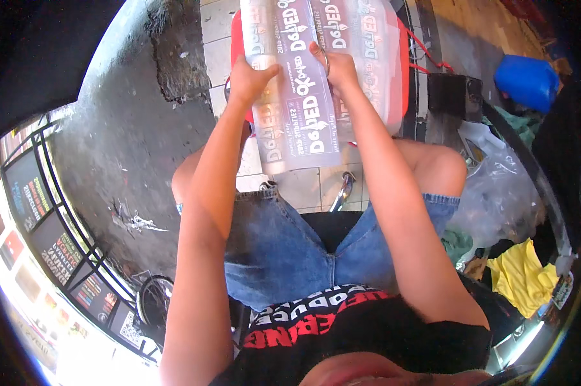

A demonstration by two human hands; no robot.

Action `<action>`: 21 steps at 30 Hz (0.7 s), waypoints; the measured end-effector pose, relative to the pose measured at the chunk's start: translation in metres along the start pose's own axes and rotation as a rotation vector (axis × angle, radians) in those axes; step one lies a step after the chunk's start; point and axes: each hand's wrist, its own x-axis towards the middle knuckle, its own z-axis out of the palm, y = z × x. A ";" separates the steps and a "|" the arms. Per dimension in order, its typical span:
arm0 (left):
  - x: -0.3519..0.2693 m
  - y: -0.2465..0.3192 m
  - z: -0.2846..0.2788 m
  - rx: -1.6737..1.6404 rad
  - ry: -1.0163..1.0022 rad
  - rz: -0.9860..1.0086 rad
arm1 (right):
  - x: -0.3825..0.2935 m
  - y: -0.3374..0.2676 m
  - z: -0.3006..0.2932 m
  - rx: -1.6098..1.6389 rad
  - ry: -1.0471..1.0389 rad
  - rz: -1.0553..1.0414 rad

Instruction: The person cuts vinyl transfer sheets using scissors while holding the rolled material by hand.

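A roll of printed clear plastic film (271,120) lies lengthwise in front of me, with a flat printed part (310,111) spreading to its right. My left hand (252,82) grips the roll at its left side, thumb on top. My right hand (336,70) holds scissors (326,60) by the finger loop, at the right edge of the flat part; their blades are hidden or hard to make out. More printed film (367,87) lies beyond, over a red-edged surface (403,72).
At the right are a blue plastic container (527,82), a black box (454,94), clear plastic bags (498,193) and a yellow cloth (522,277). My knees are below the film. A bicycle wheel (155,299) and sign panels (54,246) stand at the left.
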 end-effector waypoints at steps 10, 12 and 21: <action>0.001 -0.017 -0.012 -0.044 -0.053 -0.002 | 0.030 -0.018 0.012 -0.131 -0.002 0.215; -0.003 -0.017 -0.009 -0.059 -0.044 0.001 | 0.033 -0.016 0.013 -0.179 -0.019 0.149; -0.009 -0.005 -0.018 -0.183 -0.164 -0.129 | 0.052 -0.028 0.010 -0.160 0.026 0.243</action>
